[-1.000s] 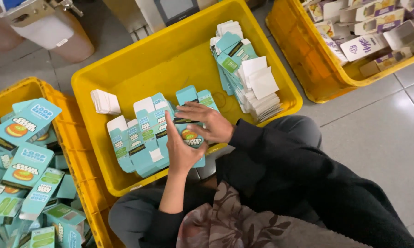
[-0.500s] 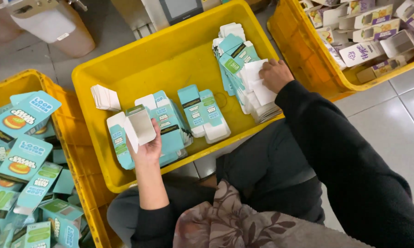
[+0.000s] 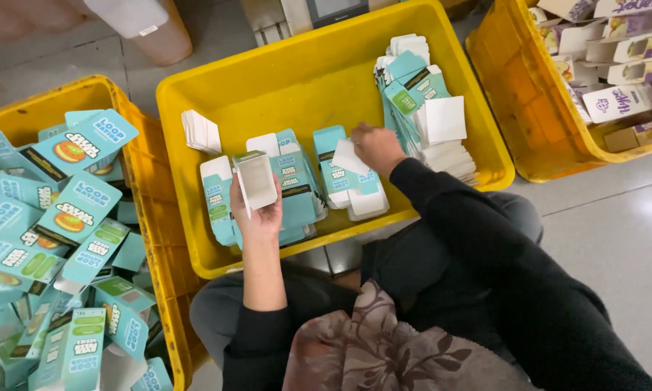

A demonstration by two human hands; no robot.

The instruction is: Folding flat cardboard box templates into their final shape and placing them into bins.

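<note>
We are gripping an opened teal carton (image 3: 255, 181) in our left hand (image 3: 259, 211), fingers wrapped round its side, its white inside facing up above the near edge of the middle yellow crate (image 3: 297, 80). Our right hand (image 3: 375, 147) is pinching a small white card insert (image 3: 350, 156) between thumb and fingers. Half a second ago that hand was reaching into the stack of flat cards and cartons (image 3: 427, 116) at the crate's right side; now it is coming back toward the carton with one piece, so the insert seems ready to go in. Finished cartons (image 3: 355, 185) are lying in rows in the crate below both hands. Flat teal blanks (image 3: 58, 217) are filling the left crate (image 3: 141, 130).
</note>
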